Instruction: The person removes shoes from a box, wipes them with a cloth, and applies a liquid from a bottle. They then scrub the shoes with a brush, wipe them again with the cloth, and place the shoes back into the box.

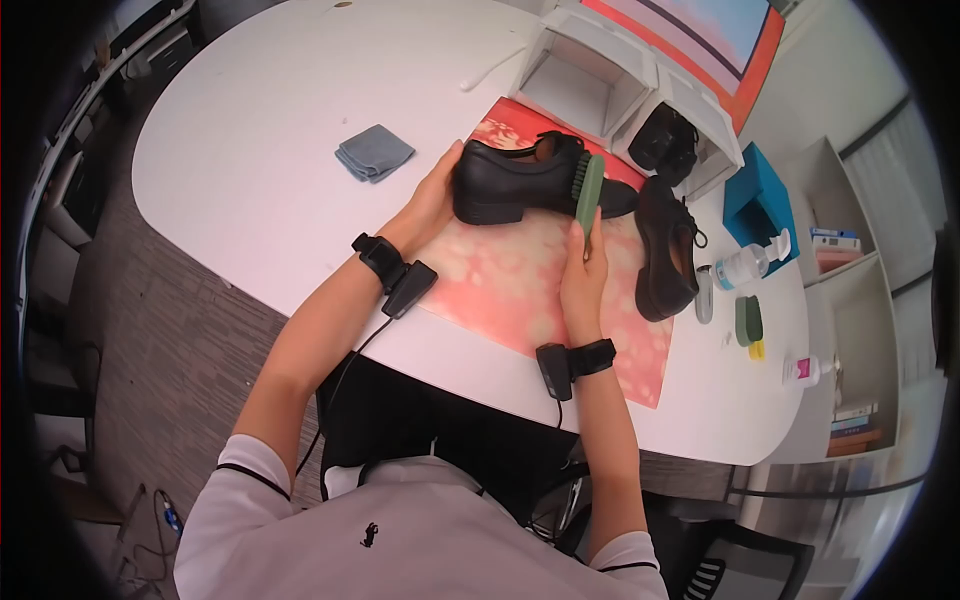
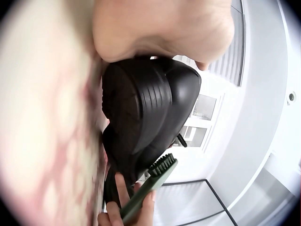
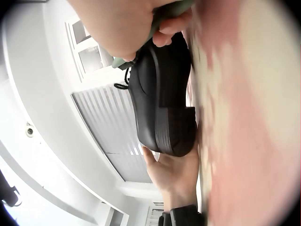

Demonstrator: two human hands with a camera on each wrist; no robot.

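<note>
The black shoe [image 1: 485,178] lies between the two hands, its heel within the fingers of the left hand [image 1: 432,202] and its toe pointing away past the fingers of the right. It looks fairly light for its bulk, likely heaviest at the sole. The heel block should be stiff and the upper more yielding, so the back of the heel, where the left fingers curl around it, seems the surest hold; the smooth upper could slip under a loose touch. Nothing about it looks fragile.

The right hand [image 1: 584,272] has its fingers closed about the handle of a green brush [image 1: 593,190], with the bristled end beyond the fingertips. The brush is probably light and rigid, best held low on the handle as here. Its bristles face the shoe's lace area; whether they touch it, I cannot tell.

The shoe has a smooth, softly shining upper, dark laces near the front, a low block heel with fine lines along its edge, and a dark sole. Below the fingers spreads a red and cream mat [image 1: 490,275]; a matching shoe [image 1: 655,265] stands to the right of the right fingers.
</note>
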